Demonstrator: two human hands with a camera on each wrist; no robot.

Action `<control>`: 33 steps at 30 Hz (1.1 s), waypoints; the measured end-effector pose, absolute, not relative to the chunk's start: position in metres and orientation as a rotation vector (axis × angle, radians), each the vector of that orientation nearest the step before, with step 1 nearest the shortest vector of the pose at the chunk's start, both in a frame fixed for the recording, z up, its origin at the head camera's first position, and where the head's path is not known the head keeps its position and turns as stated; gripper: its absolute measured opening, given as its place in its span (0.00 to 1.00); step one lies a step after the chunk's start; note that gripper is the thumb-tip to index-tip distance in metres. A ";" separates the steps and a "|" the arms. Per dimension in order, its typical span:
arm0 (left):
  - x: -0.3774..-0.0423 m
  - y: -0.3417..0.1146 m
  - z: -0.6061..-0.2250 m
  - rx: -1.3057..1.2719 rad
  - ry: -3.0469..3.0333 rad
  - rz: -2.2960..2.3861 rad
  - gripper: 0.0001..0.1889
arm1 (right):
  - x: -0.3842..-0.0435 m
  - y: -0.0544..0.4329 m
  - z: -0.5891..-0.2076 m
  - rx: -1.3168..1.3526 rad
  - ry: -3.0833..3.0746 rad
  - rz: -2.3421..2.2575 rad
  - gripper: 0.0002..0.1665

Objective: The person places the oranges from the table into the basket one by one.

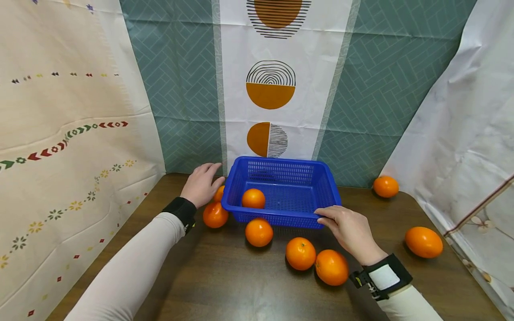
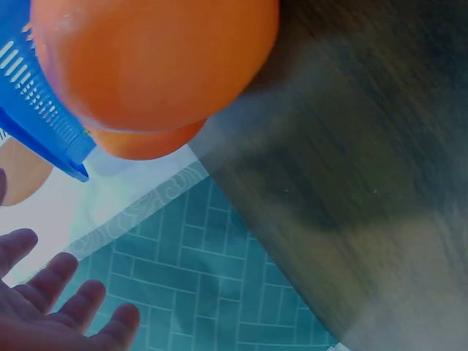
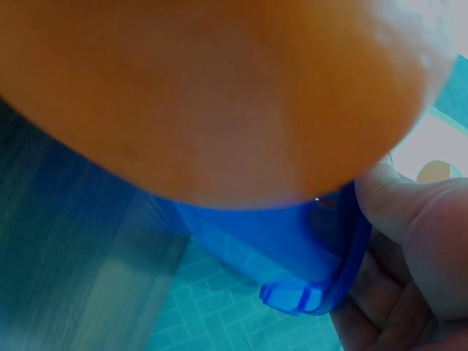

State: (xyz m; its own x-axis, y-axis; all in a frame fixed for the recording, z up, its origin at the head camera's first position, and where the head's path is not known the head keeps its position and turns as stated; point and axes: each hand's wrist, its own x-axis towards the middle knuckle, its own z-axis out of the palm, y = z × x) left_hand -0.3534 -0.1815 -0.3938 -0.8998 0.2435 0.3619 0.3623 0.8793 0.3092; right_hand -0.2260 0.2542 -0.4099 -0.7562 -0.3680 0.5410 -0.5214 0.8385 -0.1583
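A blue plastic basket stands towards the back of the table, with one orange inside at its left. My right hand pinches the basket's rim at the front right corner, the thumb on the near side. In the right wrist view the fingers hold the blue rim, partly hidden by a large orange close to the camera. My left hand hovers beside the basket's left end, fingers spread and holding nothing. Just below it are two oranges, the nearer one in front of the other, which is partly hidden.
In front of the basket lie an orange and two more touching, one left of the other. At the right are an orange near the back and another by the edge. Patterned cloth hangs behind the table.
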 end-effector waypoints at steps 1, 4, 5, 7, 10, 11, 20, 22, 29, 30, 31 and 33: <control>-0.353 -0.182 -0.395 -0.443 -2.742 -0.537 0.29 | -0.226 0.254 -0.410 0.654 -2.514 0.409 0.14; -0.353 -0.184 -0.397 -0.406 -2.777 -0.541 0.29 | -0.226 0.255 -0.411 0.656 -2.512 0.407 0.14; -0.353 -0.185 -0.397 -0.397 -2.790 -0.541 0.28 | -0.226 0.255 -0.411 0.656 -2.512 0.405 0.14; -0.354 -0.186 -0.398 -0.383 -2.815 -0.546 0.29 | -0.226 0.255 -0.412 0.654 -2.515 0.405 0.14; -0.356 -0.187 -0.400 -0.382 -2.838 -0.553 0.29 | -0.226 0.255 -0.412 0.651 -2.515 0.407 0.14; -0.356 -0.187 -0.401 -0.385 -2.841 -0.554 0.28 | -0.226 0.255 -0.412 0.651 -2.515 0.406 0.14; -0.358 -0.183 -0.406 -0.383 -2.925 -0.571 0.29 | -0.226 0.255 -0.411 0.646 -2.525 0.410 0.15; -0.360 -0.182 -0.408 -0.378 -2.943 -0.574 0.30 | -0.226 0.255 -0.411 0.647 -2.526 0.409 0.15; -0.367 -0.181 -0.410 -0.398 -2.974 -0.595 0.31 | -0.227 0.255 -0.411 0.651 -2.526 0.406 0.15; -0.368 -0.180 -0.410 -0.402 -2.982 -0.603 0.32 | -0.226 0.254 -0.411 0.651 -2.525 0.405 0.15; -0.369 -0.180 -0.410 -0.407 -2.990 -0.608 0.32 | -0.227 0.254 -0.411 0.650 -2.525 0.405 0.15; -0.370 -0.179 -0.410 -0.416 -3.009 -0.615 0.32 | -0.227 0.254 -0.410 0.651 -2.524 0.406 0.15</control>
